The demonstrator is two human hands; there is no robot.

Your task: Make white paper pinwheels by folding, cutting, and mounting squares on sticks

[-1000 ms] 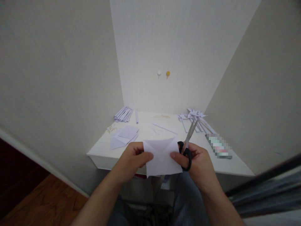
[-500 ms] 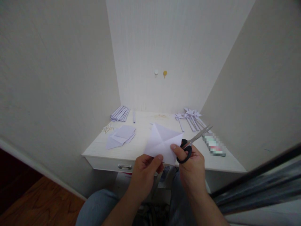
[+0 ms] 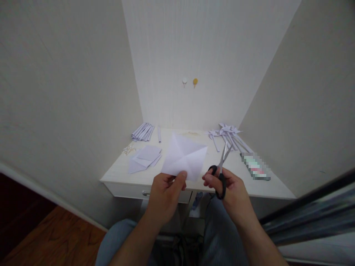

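Observation:
My left hand (image 3: 168, 192) pinches the lower edge of a square sheet of paper (image 3: 184, 153), thumb on top. Diagonal creases cross in the middle of the sheet. My right hand (image 3: 229, 188) is closed on a pair of scissors (image 3: 221, 170) with black handles, its fingers around the loops. The blades are parted a little and point up and away from me, to the right of the paper. The right hand and the paper are apart.
On the white desk (image 3: 116, 173) lie a stack of paper squares (image 3: 146, 157), small pins or clips (image 3: 129, 149), rolled paper sticks (image 3: 142, 132) and a single stick (image 3: 159, 134). At right are several paper pinwheels (image 3: 229, 131) and a blurred flat device (image 3: 255, 166). Walls enclose the desk.
My right hand has let go of the paper and moved off it. The scissors have swung from pointing right to pointing away from me. The paper has shifted left in my left hand.

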